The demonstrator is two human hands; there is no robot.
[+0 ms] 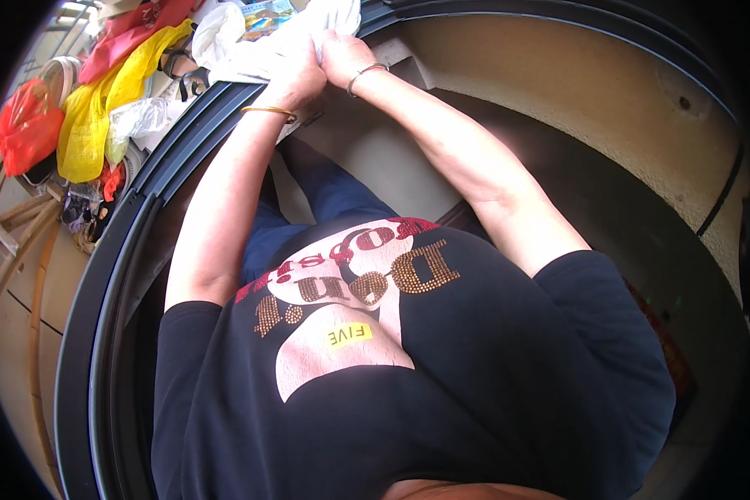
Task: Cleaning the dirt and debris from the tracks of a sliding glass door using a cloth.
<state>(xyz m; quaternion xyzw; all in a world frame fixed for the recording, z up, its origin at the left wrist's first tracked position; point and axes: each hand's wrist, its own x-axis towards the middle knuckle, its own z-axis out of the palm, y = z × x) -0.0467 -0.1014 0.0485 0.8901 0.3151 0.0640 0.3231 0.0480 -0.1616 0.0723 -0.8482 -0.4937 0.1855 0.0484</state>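
Note:
A white cloth lies bunched across the dark metal frame at the top of the view. My left hand grips it, with a gold-coloured bangle around that wrist. Close beside it, almost touching, my right hand is closed on the cloth's right part and wears a silver-coloured bangle. Both arms reach forward, away from my body. The fingertips are partly hidden by the hands and the folds of cloth.
A grooved dark metal track curves along the left. Beyond it are a red plastic bag, yellow mesh fabric, a clear plastic bag, footwear and wooden bars. A tan wall stands at the right.

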